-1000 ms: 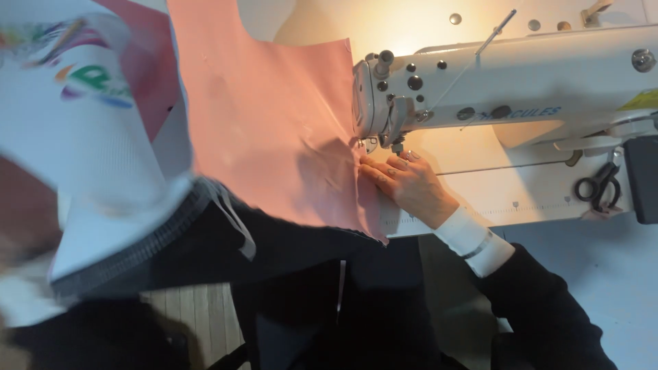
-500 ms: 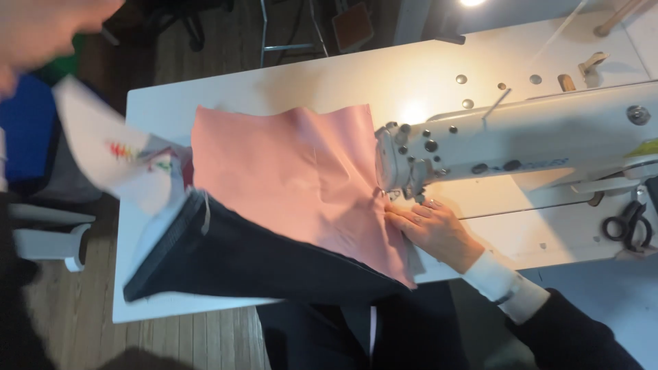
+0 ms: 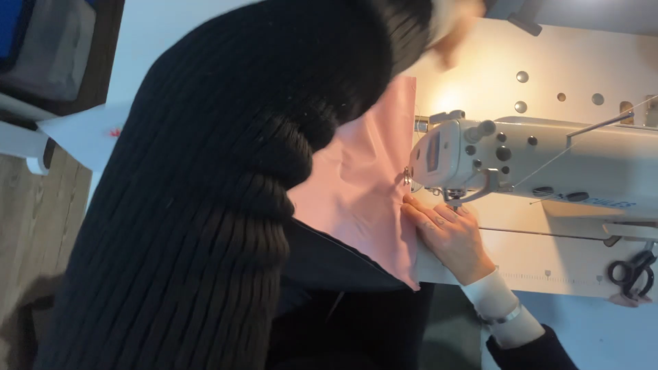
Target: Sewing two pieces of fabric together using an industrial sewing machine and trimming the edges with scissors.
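The right hand (image 3: 449, 236) lies flat, fingers spread and pressing down, on the edge of the pink fabric (image 3: 363, 199) just in front of the white sewing machine (image 3: 534, 154); it pinches nothing, only holds the cloth against the desk (image 3: 548, 267). The fingertips sit right beside the presser foot (image 3: 452, 200) under the machine's head, so the fabric appears to be lined up at the needle, though no stitched seam can be made out on the cloth from here. Most of the pink piece spreads away to the left of the machine, its near edge hanging over the dark clothing of the person. The left arm, in a ribbed black sleeve (image 3: 219, 192), is raised across the view to the left of the machine, and the left hand (image 3: 452, 34) is a blur above and behind the machine head; whether its grip is open or closed cannot be told. A pair of black scissors (image 3: 634, 270) lies on the desk to the right of the machine's base, well apart from the right hand.
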